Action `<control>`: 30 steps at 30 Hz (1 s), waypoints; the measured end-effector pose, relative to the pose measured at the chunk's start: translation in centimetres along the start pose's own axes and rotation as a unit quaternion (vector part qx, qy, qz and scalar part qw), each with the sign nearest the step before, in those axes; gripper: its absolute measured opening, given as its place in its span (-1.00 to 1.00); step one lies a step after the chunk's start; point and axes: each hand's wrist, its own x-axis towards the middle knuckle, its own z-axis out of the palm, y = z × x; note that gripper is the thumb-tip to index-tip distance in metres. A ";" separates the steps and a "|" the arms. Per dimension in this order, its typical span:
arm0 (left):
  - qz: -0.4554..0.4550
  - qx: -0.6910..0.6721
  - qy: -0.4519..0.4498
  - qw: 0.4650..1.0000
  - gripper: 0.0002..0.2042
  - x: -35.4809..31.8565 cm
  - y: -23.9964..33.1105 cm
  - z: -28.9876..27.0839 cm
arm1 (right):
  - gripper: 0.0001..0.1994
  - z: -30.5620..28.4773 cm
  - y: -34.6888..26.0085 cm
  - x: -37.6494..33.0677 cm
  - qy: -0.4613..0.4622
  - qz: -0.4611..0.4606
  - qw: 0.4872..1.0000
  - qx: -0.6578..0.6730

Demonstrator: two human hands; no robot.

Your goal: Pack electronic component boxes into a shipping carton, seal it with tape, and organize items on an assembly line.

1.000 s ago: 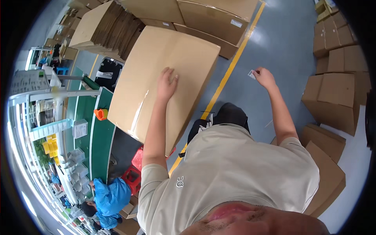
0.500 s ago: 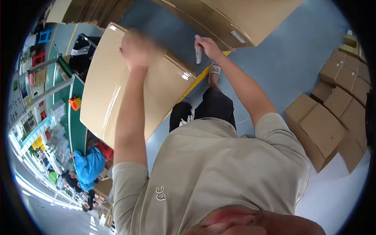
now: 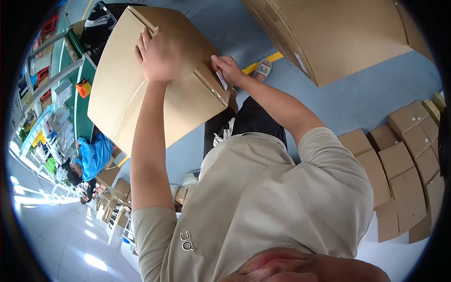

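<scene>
A large brown cardboard box stands in front of me, with clear tape along its seam. My left hand rests on or just over its top, fingers apart and partly smeared by motion. At the box's right side, my right hand is closed, its thumb and fingers pinching a small white printed label. The label is against or very close to the side panel; which one I cannot tell.
Another large carton stands at the far right. Stacked brown cartons line the right side. To the left is a green bench with an orange tape roll; a person in blue is beyond it. Yellow floor tape runs near my foot.
My right hand has brought the label left, from over the floor to the box's side. The left hand stays over the box top. The view has shifted, showing more of the far carton.
</scene>
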 end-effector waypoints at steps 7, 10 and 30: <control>0.006 -0.010 0.012 1.000 -0.23 -0.1 -0.1 0.1 | -0.51 2.9 -0.6 0.0 0.090 -0.082 0.984 -0.134; 0.012 -0.001 0.020 1.000 -0.23 -0.4 -0.4 -0.1 | -0.64 3.8 -1.7 0.0 0.146 -0.131 0.935 -0.296; -0.002 -0.007 0.024 1.000 -0.22 0.3 1.1 0.6 | -0.30 1.9 -0.1 -4.7 0.041 -0.021 0.997 -0.065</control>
